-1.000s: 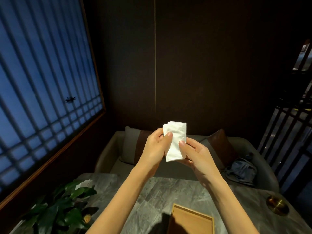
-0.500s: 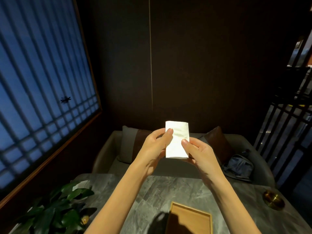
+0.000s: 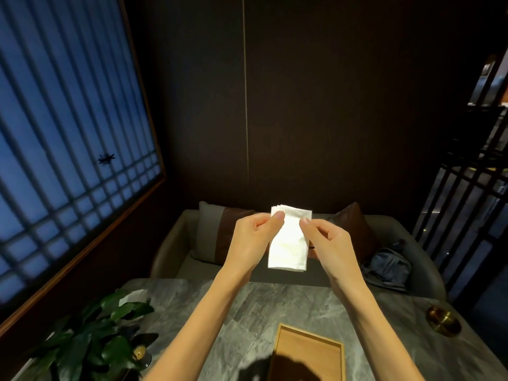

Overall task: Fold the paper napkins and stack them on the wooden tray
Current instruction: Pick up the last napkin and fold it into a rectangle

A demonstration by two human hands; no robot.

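Grey marble table (image 3: 247, 312). Leafy plant (image 3: 90, 336), near-left corner. Brass dish (image 3: 443, 323), right edge. Grey sofa (image 3: 406, 237) behind, bearing cushions (image 3: 217, 235) and blue bag (image 3: 387, 266). Latticed window (image 3: 63, 149), left.

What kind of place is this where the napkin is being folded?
Probably a private dining booth in a restaurant or lounge: a grey marble-patterned table, a grey upholstered sofa with brown cushions against dark wall panelling, and a dark latticed window screen.
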